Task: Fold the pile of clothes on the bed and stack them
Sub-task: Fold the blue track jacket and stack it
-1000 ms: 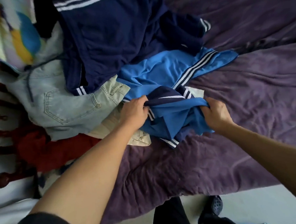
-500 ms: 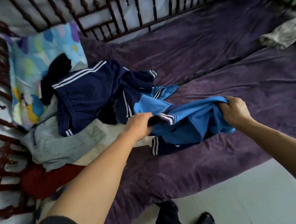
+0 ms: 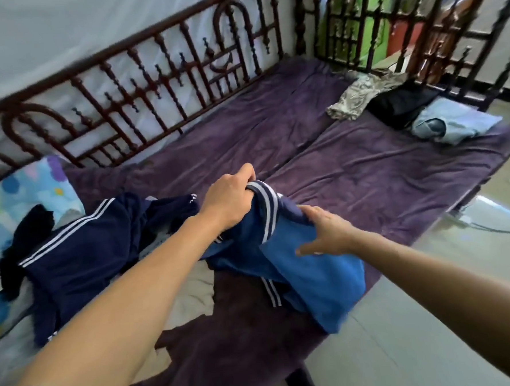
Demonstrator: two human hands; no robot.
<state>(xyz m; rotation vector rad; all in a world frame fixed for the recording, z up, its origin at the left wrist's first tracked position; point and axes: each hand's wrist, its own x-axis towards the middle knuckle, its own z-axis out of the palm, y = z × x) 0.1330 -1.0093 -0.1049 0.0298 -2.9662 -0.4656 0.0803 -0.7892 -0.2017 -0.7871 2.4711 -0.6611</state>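
One jersey (image 3: 312,275), left (image 3: 230,200) gripping, right (image 3: 327,231) seemingly touching

Bed (image 3: 351,169): purple cover in two sections meeting at a diagonal seam, dark turned-spindle rail (image 3: 151,79) along the far side and right end. Left end: multicoloured pillow (image 3: 24,192), with the clothes pile partly on it: black garment (image 3: 29,233), navy garment with white stripes (image 3: 81,254), cream cloth (image 3: 191,298) underneath, and a blue garment (image 3: 319,281) draped over the near edge. Far right end, well apart from the pile: patterned beige cloth (image 3: 358,97), black item (image 3: 403,103) and light blue bundle (image 3: 458,120) side by side.
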